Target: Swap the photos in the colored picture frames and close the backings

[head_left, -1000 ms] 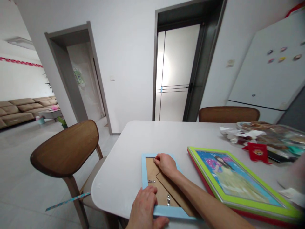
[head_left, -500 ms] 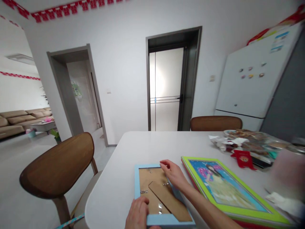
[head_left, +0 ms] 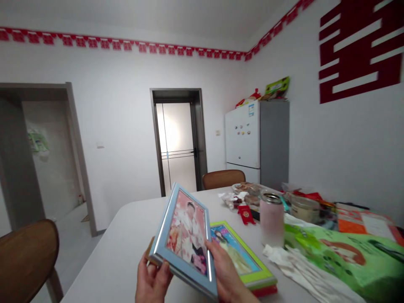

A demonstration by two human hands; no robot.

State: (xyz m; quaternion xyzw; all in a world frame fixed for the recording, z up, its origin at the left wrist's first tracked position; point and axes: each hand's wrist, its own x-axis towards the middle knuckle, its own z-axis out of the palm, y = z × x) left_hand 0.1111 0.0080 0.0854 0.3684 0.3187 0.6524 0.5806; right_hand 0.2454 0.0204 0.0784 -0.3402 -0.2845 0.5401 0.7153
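Note:
A light blue picture frame (head_left: pixel 186 198) is held tilted above the table, its picture side facing me. My left hand (head_left: pixel 153 277) grips its lower left corner, thumb on the front and fingers behind. On the right edge my right hand (head_left: pixel 225 269) is closed, with its thumb at the front rim. Beyond that hand, a lime green picture frame (head_left: pixel 246 252) lies face up on top of something red; the blue frame and my right hand cover part of it.
The white table (head_left: pixel 110 252) carries a pink tumbler (head_left: pixel 272 223), a red packet (head_left: pixel 246 214), a crumpled white cloth (head_left: pixel 303 269) and a green plastic package (head_left: pixel 350 256) on the right. Wooden chairs stand at the far side (head_left: pixel 224 179) and left (head_left: pixel 28 256).
The blue frame, which lay back side up on the table, is now lifted and turned picture side towards me. Both hands have closed on it. My view has swung right and up.

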